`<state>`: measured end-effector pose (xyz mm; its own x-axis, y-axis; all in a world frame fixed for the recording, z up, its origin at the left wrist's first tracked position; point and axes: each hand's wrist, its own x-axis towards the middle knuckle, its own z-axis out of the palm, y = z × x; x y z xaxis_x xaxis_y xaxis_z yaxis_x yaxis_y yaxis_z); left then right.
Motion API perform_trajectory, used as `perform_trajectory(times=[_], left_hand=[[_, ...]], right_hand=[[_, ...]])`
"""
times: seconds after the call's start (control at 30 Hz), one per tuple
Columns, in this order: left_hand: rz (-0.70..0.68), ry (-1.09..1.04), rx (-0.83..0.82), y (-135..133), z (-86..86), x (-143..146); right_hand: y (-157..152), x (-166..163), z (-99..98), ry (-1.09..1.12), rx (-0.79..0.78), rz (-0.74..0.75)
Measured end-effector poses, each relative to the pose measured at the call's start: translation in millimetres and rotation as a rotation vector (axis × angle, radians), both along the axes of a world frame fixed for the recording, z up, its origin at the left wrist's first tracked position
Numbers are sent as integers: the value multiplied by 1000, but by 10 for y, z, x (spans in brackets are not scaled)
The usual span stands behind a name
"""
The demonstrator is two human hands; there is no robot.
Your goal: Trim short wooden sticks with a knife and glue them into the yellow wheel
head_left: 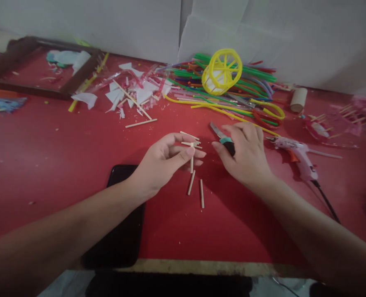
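Between the thumb and fingers of my left hand is a small bundle of short wooden sticks, some crosswise and one pointing down. My right hand curls around a metal-tipped tool with a black and teal handle; its blade or jaws point to the upper left, and most of the handle is hidden by the palm. Below the left fingers, two loose short wooden sticks lie on the red tabletop.
A black phone lies under my left forearm. To the right is a pink glue gun with its cord. Behind are pipe cleaners, a yellow wheeled frame, scissors, paper scraps, a cardboard tube and a dark wooden frame.
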<state>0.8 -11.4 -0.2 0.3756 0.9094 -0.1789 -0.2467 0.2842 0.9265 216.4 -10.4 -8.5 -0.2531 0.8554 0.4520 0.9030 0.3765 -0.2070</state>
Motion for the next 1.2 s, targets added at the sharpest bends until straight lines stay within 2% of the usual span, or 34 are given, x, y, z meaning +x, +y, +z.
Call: perform_trajectory(times=[0.1,0.13,0.2,0.33,0.43,0.53,0.6,0.7,0.8,0.87,1.0,1.1,1.2], left_hand=[[0,-15,-51,-3,0,4],[-8,1,-46,-8,5,5],[-31,41,-29,-19,19,8],[-86,120,-2,-32,40,11],[-113,156,29,-34,36,8],[-79,181,80,-37,17,4],[-17,223,172,-51,6,2],[37,514,449,-108,14,7],[-52,1006,791,-208,57,24],[-123,1218,965,-272,86,38],[-242,1418,994,-322,86,55],[-288,1421,1032,-298,49,50],[-273,1386,1056,-257,29,36]], right_hand=[[-83,-123,130,205,-5,343],[-108,-159,151,237,-37,424],[-144,-207,155,255,-87,491],[-157,-211,104,254,-134,474],[-147,-191,89,259,-131,520],[-146,-189,87,287,-125,518],[-147,-191,76,344,-151,469],[-136,-187,27,494,-204,394],[-113,-181,-43,651,-254,332],[-102,-183,-80,713,-285,307],[-99,-202,-105,755,-297,302],[-104,-213,-99,771,-297,322],[-110,-209,-93,781,-294,331]])
